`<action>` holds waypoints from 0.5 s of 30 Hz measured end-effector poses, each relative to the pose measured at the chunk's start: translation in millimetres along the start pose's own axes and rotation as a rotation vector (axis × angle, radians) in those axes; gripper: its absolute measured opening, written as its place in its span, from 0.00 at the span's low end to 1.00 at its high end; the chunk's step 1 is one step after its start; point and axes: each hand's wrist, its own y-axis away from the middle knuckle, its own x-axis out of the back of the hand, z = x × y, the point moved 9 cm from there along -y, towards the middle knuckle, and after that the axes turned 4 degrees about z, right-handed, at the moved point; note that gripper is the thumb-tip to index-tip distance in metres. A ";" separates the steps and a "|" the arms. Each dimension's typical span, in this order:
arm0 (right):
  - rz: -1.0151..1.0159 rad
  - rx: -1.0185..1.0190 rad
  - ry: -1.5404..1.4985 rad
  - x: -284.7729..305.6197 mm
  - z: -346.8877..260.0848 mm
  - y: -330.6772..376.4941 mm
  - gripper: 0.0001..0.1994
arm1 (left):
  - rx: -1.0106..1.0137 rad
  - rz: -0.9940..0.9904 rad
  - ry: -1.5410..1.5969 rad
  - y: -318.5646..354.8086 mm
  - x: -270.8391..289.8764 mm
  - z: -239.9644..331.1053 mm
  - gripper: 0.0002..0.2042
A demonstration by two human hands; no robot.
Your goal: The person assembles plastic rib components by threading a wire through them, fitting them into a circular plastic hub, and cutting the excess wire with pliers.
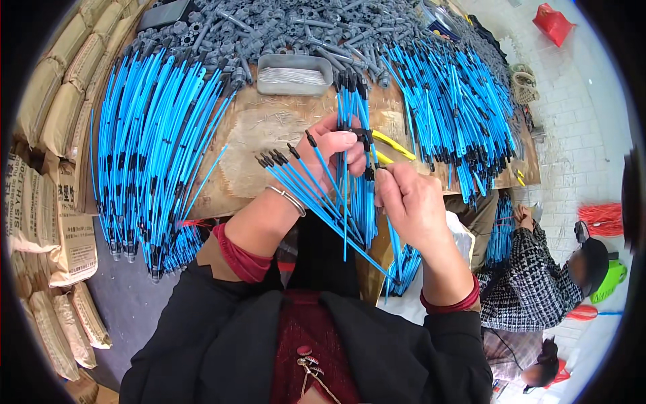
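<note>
Brown worktop point(387, 120), cluttered at its far side by a heap of grey plastic parts point(282, 30); paper sacks point(50, 114) line the room's left, and a co-worker in a checked jacket point(531, 283) sits at the right. From my remote post I record the blue rods point(367, 212) directly between the two hands, their long axis running near to far, dark ends farthest. My left hand point(334, 145) is nearer their far portion and closed on them; a loose fan of further rods point(316, 198) slants from far left to near right below it. My right hand point(409, 202) stands just right of the bundle, thumb and fingers drawn narrow beside a black fitting point(369, 174); contact is obscured, so I cannot tell whether it grips. Noted beyond: a grey tray point(262, 84) of thin pins; yellow handles point(393, 143), just right of the bundle.
</note>
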 end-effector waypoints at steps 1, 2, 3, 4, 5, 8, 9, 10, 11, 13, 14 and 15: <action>-0.062 0.000 -0.030 -4.2 3.1 -0.7 0.11 | -0.036 0.050 -0.072 -0.9 0.4 1.8 0.08; -0.125 0.001 -0.061 -8.5 7.3 -2.1 0.11 | -0.074 0.102 -0.144 -1.4 0.9 4.5 0.08; -0.189 0.002 -0.094 -12.8 12.0 -4.0 0.11 | -0.112 0.154 -0.217 -1.3 3.0 8.0 0.08; -0.193 0.015 -0.100 -11.5 16.5 -11.7 0.11 | -0.124 0.161 -0.223 1.3 1.5 12.2 0.08; -0.126 -0.135 -0.282 -5.3 38.2 -22.5 0.11 | -0.106 0.148 -0.210 2.7 0.7 11.2 0.08; 0.218 -0.236 -0.102 25.7 93.1 -61.5 0.11 | -0.062 0.114 -0.180 2.5 -2.2 5.8 0.09; 0.296 -0.172 0.022 25.5 104.5 -74.4 0.10 | -0.035 0.050 -0.114 0.2 -4.6 2.9 0.09; 0.371 -0.110 0.146 22.2 112.6 -83.9 0.10 | -0.006 -0.010 -0.047 -0.1 -6.3 0.2 0.08; 0.373 -0.105 0.144 15.0 121.9 -94.6 0.10 | 0.020 -0.072 0.018 -0.4 -9.3 -0.8 0.08; 0.389 -0.111 0.446 5.5 133.8 -116.6 0.10 | 0.028 -0.067 -0.001 -0.5 -4.4 0.0 0.08; 0.389 -0.108 0.443 4.3 138.8 -126.2 0.10 | 0.043 -0.059 -0.013 2.1 -2.0 -1.8 0.08; 0.339 -0.188 0.480 3.3 153.0 -135.0 0.10 | 0.058 -0.051 -0.024 4.2 -0.3 -3.6 0.09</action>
